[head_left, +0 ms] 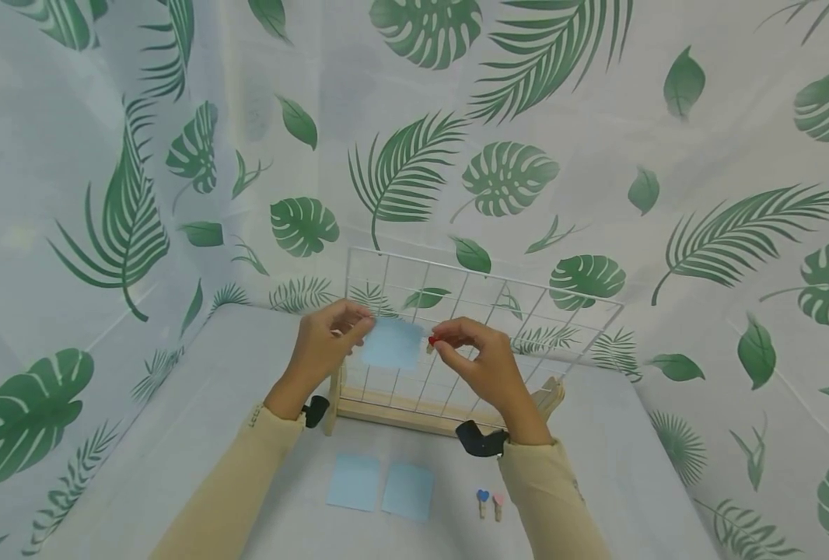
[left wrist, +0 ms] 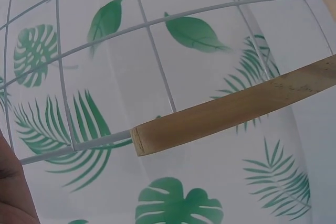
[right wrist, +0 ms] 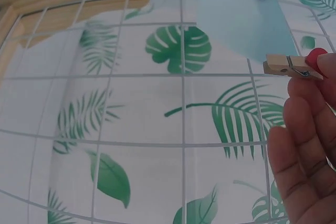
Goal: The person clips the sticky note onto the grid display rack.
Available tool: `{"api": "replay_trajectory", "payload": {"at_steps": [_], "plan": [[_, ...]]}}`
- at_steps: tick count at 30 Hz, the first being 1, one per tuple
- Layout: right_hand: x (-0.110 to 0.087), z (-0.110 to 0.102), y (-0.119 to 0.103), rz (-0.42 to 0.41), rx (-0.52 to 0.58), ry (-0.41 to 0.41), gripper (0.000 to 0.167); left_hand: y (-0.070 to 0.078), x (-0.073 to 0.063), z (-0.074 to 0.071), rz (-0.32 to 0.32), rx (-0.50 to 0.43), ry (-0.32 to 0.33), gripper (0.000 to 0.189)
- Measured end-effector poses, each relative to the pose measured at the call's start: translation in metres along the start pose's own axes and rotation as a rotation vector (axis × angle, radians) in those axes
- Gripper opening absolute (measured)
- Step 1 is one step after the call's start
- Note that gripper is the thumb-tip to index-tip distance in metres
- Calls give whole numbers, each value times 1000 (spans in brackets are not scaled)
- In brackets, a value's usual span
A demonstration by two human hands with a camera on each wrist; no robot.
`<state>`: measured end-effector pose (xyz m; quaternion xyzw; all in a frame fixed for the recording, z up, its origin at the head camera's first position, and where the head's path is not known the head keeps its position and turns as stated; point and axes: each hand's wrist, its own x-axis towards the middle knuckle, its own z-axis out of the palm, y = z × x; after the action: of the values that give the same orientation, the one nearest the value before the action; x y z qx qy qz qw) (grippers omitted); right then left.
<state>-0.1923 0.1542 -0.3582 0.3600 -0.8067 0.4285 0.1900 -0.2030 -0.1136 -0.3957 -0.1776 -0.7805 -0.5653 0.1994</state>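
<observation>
In the head view my left hand [head_left: 322,342] pinches the left upper edge of a light blue square of paper [head_left: 393,344], held up in front of a white wire grid [head_left: 483,275]. To the right of the paper, my right hand [head_left: 483,358] holds a small wooden clothespin [right wrist: 283,65] between thumb and fingers. A red heart [right wrist: 315,56] decorates its handle end. Its tip lies near the paper's edge in the right wrist view; whether they touch I cannot tell. The left wrist view catches only a sliver of the left hand [left wrist: 13,192].
Two more light blue paper squares [head_left: 354,482] lie side by side on the white table [head_left: 281,505]. Right of them lie clothespins with a blue heart [head_left: 483,495] and a pink heart [head_left: 498,498]. A wooden base [head_left: 400,414] supports the grid. Leaf-patterned cloth hangs behind.
</observation>
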Motion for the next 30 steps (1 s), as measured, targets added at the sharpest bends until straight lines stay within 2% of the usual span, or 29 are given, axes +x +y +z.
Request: {"api": "replay_trajectory", "payload": {"at_steps": [12, 25, 30], "plan": [[9, 0, -1, -35, 11, -8, 14, 0, 3, -4, 15, 32, 6, 10], [17, -4, 0, -56, -39, 17, 17, 0, 10, 0, 7, -41, 9, 10], [22, -5, -2, -61, -76, 44, 19, -1, 13, -1, 39, -46, 22, 10]]}}
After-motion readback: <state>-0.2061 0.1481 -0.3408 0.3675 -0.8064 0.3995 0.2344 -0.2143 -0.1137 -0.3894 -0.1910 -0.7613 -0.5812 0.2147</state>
